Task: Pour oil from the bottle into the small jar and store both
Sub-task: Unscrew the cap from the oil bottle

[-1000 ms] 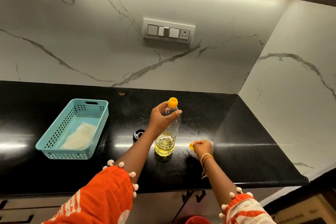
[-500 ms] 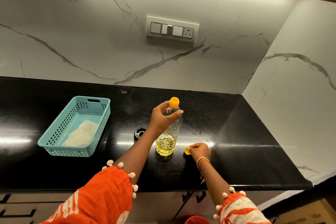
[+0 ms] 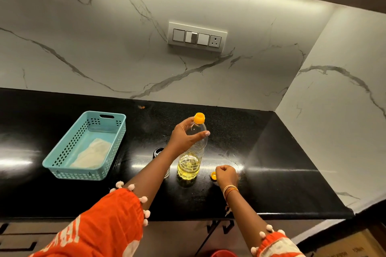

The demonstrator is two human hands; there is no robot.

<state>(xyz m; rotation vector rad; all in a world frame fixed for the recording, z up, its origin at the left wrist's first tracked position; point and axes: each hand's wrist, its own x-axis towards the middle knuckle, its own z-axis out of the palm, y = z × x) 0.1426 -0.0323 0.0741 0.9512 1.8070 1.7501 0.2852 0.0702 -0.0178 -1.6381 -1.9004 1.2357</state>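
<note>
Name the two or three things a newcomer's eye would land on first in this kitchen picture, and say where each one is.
First comes the oil bottle standing upright mid-counter, its yellow cap on, with the left hand holding its upper part. Next, the turquoise basket on the counter's left side, a pale cloth lying inside. Just right of the bottle, the right hand pinches a small yellow cap against the black counter.

Orange-white sleeves [image 3: 98, 229], pom-pom trim; wrist bangles [image 3: 229, 190].
</note>
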